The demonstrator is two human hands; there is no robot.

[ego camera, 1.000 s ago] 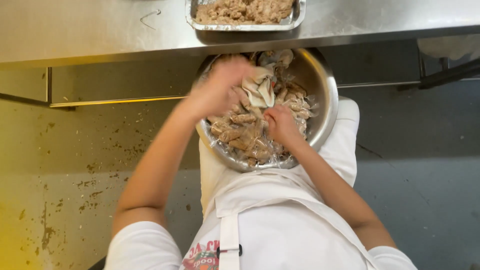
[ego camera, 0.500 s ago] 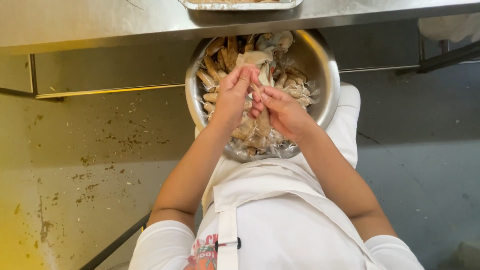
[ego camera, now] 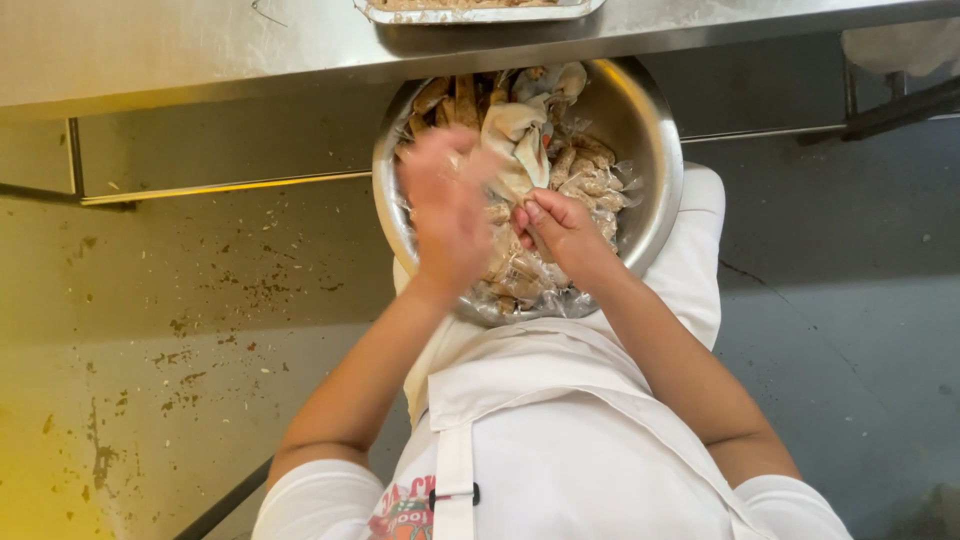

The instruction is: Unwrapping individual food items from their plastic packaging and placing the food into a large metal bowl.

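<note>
1 steel bowl (ego camera: pixel 655 200) w/ many breaded pieces (ego camera: pixel 590 180), too many to count. 1 pale cloth-like piece (ego camera: pixel 520 135). 2 hands: left hand (ego camera: pixel 448 205), right hand (ego camera: pixel 560 228). 1 foil tray (ego camera: pixel 480 12) on 1 table (ego camera: pixel 200 50). 1 apron (ego camera: pixel 560 450).

- Commercial kitchen, food-preparation area.
- Upper part of frame: stainless-steel worktable (ego camera: pixel 180 50) with lower shelf, bearing a foil tray (ego camera: pixel 480 12) of food at top centre.
- Centre: large steel mixing bowl (ego camera: pixel 650 160) heaped with seafood pieces.
- Bottom centre: white apron (ego camera: pixel 560 450).
- Left side: stained, spattered floor (ego camera: pixel 150 350).
</note>
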